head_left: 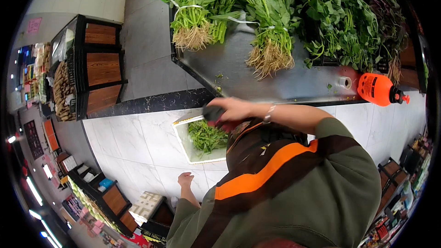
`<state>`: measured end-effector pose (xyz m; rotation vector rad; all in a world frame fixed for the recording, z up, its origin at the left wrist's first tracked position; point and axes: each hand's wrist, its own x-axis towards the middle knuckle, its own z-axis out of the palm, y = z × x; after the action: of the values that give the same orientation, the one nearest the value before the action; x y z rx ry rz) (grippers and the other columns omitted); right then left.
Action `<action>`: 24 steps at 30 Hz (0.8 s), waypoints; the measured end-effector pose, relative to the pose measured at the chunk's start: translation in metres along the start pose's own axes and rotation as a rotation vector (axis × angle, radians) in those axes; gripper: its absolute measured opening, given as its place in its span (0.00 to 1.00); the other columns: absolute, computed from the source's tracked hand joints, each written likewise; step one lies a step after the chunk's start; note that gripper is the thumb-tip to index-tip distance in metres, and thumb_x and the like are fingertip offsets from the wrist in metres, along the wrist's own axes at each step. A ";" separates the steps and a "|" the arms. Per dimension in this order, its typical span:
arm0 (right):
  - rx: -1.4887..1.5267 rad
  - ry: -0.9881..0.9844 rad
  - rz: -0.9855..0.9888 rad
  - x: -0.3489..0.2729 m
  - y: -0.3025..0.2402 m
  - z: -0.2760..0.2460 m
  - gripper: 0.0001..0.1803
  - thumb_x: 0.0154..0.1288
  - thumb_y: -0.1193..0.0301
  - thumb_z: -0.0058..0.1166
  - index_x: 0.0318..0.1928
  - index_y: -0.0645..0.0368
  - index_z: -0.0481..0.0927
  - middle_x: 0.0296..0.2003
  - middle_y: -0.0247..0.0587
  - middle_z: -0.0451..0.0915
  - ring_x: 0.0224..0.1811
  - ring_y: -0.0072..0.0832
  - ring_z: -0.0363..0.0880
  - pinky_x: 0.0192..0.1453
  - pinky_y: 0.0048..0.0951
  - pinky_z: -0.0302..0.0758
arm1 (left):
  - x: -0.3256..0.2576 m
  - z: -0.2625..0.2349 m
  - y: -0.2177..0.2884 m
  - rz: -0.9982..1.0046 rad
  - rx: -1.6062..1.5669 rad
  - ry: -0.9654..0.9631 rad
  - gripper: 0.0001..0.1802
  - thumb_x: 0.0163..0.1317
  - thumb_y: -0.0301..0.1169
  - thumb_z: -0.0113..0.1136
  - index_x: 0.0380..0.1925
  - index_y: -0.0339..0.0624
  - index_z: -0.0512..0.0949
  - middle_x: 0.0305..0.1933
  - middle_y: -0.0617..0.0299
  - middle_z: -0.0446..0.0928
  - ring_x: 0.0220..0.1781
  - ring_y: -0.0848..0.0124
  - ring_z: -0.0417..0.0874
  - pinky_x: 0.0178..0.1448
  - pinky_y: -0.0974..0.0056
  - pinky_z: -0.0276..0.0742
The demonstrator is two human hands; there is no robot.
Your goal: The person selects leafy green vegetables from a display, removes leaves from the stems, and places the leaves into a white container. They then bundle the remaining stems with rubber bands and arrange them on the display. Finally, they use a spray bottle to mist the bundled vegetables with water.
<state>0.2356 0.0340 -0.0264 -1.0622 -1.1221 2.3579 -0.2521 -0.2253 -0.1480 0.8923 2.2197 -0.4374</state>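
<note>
My right hand (232, 110) is closed round a dark grey object with some red (213, 113), blurred, its kind unclear. It is over the near edge of a metal counter (317, 85). My left hand (185, 179) hangs apart from everything, lower left, above the floor; its finger pose is too small to tell. Between and below the hands, a white foam box (182, 143) on the floor holds loose green leaves (206, 137). On the counter lie a tied bundle of leafy greens with roots (193, 23) and another tied rooted bundle (273, 41).
More greens (340, 23) cover the counter's far right. A small white-rimmed roll (344, 82) and an orange spray bottle (377, 89) stand near its front edge. Wood-panelled produce stands (102, 69) are left; a patterned box (146, 205) sits lower left. White tiles (124, 144) form the floor.
</note>
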 end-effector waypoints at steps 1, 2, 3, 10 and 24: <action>0.002 0.062 -0.127 -0.001 0.022 -0.027 0.26 0.58 0.80 0.51 0.59 0.55 0.68 0.43 0.39 0.79 0.32 0.23 0.82 0.32 0.26 0.81 | 0.006 0.006 0.000 -0.071 -0.071 -0.017 0.14 0.43 0.23 0.70 0.35 0.41 0.84 0.29 0.59 0.83 0.31 0.69 0.85 0.38 0.65 0.82; 0.002 0.112 -0.023 -0.030 -0.009 -0.043 0.28 0.56 0.82 0.49 0.60 0.57 0.66 0.45 0.41 0.77 0.41 0.24 0.80 0.42 0.26 0.80 | 0.009 0.021 -0.007 -0.158 -0.160 -0.043 0.14 0.43 0.23 0.70 0.34 0.41 0.84 0.29 0.59 0.83 0.29 0.70 0.84 0.35 0.65 0.82; -0.111 0.245 -0.075 -0.033 0.009 -0.071 0.31 0.54 0.82 0.47 0.62 0.59 0.63 0.49 0.43 0.75 0.50 0.25 0.75 0.51 0.26 0.76 | 0.012 0.026 -0.005 -0.181 -0.234 -0.054 0.13 0.44 0.23 0.69 0.34 0.41 0.84 0.28 0.58 0.83 0.27 0.70 0.84 0.33 0.65 0.82; -1.080 0.512 -0.017 -0.005 0.077 -0.110 0.44 0.45 0.81 0.54 0.67 0.61 0.55 0.67 0.66 0.46 0.48 0.60 0.75 0.54 0.46 0.74 | 0.033 0.044 0.044 -0.131 -0.202 -0.285 0.19 0.59 0.32 0.61 0.51 0.44 0.76 0.37 0.63 0.80 0.42 0.68 0.82 0.41 0.59 0.79; -1.592 -0.129 -0.242 0.083 0.027 -0.082 0.56 0.27 0.69 0.75 0.63 0.68 0.59 0.64 0.63 0.53 0.42 0.53 0.80 0.46 0.40 0.79 | -0.077 0.071 0.056 -0.125 -0.819 -0.424 0.21 0.62 0.30 0.51 0.57 0.46 0.70 0.49 0.62 0.80 0.47 0.72 0.81 0.49 0.60 0.76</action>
<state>0.2416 0.1062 -0.1217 -0.9357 -3.0263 0.9817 -0.1380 -0.2597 -0.1457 0.1951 1.8028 0.2213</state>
